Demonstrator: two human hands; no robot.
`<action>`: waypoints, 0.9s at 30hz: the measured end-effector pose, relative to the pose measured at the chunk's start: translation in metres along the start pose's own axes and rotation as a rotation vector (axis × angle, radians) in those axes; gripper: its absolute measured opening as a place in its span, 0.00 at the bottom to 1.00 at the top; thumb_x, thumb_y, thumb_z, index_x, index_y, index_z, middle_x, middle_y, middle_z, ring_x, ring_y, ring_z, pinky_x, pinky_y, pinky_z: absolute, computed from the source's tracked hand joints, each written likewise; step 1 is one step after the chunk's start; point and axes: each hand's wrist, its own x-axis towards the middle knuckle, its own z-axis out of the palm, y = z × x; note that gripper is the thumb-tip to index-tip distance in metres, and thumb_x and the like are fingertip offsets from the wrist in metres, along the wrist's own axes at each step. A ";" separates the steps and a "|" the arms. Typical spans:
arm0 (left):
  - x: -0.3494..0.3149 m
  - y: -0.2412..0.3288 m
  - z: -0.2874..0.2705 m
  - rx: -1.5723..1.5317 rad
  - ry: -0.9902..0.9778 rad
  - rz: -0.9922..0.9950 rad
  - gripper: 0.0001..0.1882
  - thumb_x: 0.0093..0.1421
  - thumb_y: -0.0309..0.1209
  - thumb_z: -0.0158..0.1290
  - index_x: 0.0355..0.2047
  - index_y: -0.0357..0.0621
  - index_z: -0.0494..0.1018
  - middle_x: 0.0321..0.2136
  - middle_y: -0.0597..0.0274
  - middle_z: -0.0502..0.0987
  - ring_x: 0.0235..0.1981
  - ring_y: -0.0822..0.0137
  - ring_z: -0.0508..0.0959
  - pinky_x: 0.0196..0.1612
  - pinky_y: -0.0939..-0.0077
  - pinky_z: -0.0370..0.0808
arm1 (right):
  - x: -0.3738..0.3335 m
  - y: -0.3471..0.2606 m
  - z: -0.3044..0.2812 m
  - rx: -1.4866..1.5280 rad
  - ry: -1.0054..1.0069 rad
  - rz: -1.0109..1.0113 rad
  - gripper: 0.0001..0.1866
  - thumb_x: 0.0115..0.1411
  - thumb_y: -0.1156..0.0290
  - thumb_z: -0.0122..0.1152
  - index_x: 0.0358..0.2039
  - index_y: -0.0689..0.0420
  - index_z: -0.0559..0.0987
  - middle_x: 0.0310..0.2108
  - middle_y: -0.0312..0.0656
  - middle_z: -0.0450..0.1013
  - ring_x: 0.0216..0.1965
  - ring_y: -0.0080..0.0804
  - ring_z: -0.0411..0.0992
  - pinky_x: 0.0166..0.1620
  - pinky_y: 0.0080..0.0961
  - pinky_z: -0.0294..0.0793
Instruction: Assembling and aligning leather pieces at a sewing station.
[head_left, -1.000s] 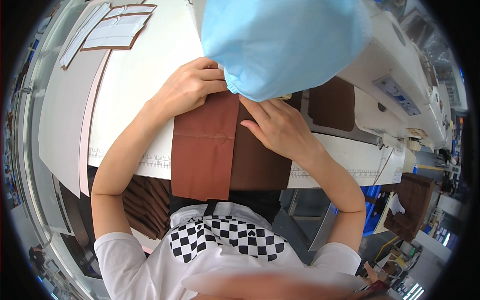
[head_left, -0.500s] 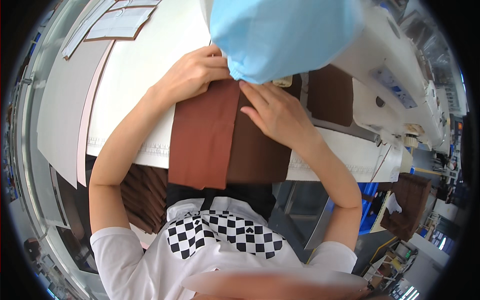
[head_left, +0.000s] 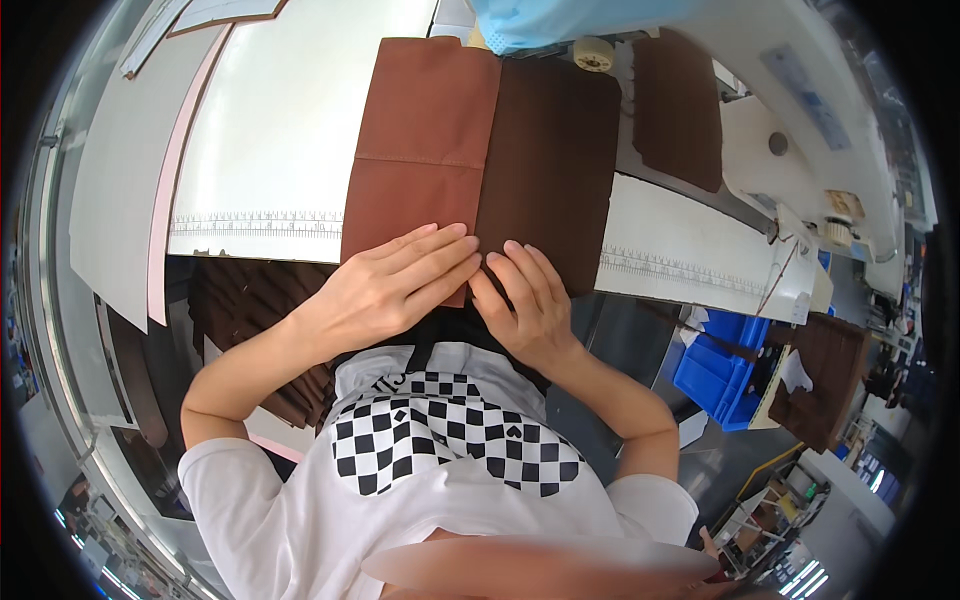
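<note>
A reddish-brown fabric panel (head_left: 425, 120) with a stitched line across it lies on the left part of a dark brown fabric piece (head_left: 550, 150). Both rest on the white work table (head_left: 290, 110), their near ends reaching its front edge. My left hand (head_left: 395, 285) lies flat on the panel's near end, fingers stretched toward its right edge. Close beside it, my right hand (head_left: 530, 310) rests on the dark brown fabric with its fingers extended, the tips by the seam between the two colours. Light blue cloth (head_left: 545, 25) hides the far end of the work.
A white sewing machine (head_left: 810, 100) stands at the right, with another dark brown piece (head_left: 680, 110) beside its bed. Ruler markings (head_left: 255, 224) run along the table's front. Pleated brown fabric (head_left: 255, 305) hangs below at left; blue bins (head_left: 715, 365) sit below at right.
Both hands have come from the far end of the fabric back toward me, to its near end. The light blue cloth covers less of the view, and the panel's stitched line now shows plainly.
</note>
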 end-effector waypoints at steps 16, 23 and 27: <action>-0.011 0.000 0.007 0.058 0.190 0.130 0.08 0.46 0.25 0.56 0.29 0.38 0.76 0.32 0.59 0.78 0.41 0.61 0.80 0.39 0.72 0.82 | 0.011 0.006 0.007 0.133 0.360 -0.080 0.04 0.51 0.72 0.61 0.29 0.52 0.79 0.33 0.35 0.74 0.39 0.33 0.74 0.48 0.32 0.74; 0.010 -0.021 -0.005 -0.116 0.131 0.116 0.09 0.47 0.28 0.60 0.29 0.37 0.76 0.33 0.56 0.79 0.41 0.59 0.80 0.40 0.69 0.81 | 0.019 0.013 -0.016 0.187 0.188 -0.171 0.07 0.50 0.73 0.63 0.31 0.58 0.82 0.36 0.40 0.78 0.41 0.32 0.77 0.46 0.28 0.75; 0.046 -0.063 -0.008 -0.028 0.119 0.105 0.12 0.48 0.29 0.61 0.33 0.37 0.79 0.38 0.55 0.79 0.44 0.56 0.79 0.45 0.66 0.78 | 0.029 0.014 -0.027 0.215 0.093 -0.226 0.06 0.50 0.74 0.62 0.30 0.59 0.81 0.35 0.40 0.78 0.40 0.32 0.77 0.43 0.27 0.77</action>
